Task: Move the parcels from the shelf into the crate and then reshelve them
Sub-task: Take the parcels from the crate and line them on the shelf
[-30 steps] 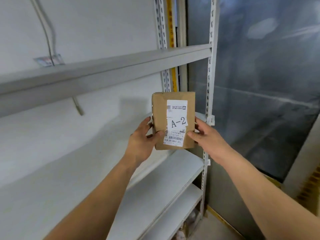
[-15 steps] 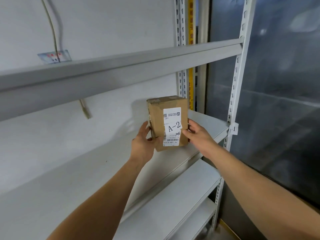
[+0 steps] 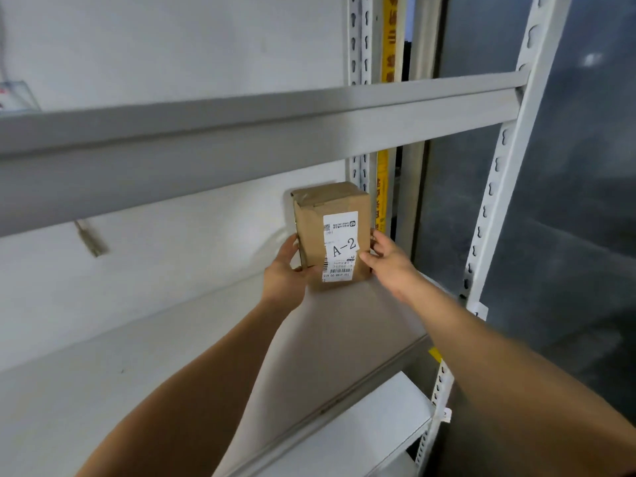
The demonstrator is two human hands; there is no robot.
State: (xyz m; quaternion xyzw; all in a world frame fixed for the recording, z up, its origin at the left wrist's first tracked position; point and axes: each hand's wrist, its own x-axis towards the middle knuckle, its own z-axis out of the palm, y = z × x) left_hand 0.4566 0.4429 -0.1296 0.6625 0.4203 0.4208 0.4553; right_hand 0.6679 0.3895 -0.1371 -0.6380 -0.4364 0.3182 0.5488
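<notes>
Cardboard parcel (image 3: 332, 235), label marked A-2, stands upright at the back right of the white shelf (image 3: 172, 366), against the wall. We see both hands clasping it: left hand (image 3: 284, 275) curled round its lower left edge, thumb on the front face; right hand (image 3: 389, 261) gripping the right side, fingers behind, thumb on the label. Grey shelf beam (image 3: 241, 139) runs above.

Both forearms are bare from the bottom edge of the view up to the wrists, with no sleeve, watch, band or glove on them. The left hand (image 3: 284, 278) and the right hand (image 3: 390, 266) are bare too, with no rings showing. A sliver of dark red shows at the bottom right corner.
</notes>
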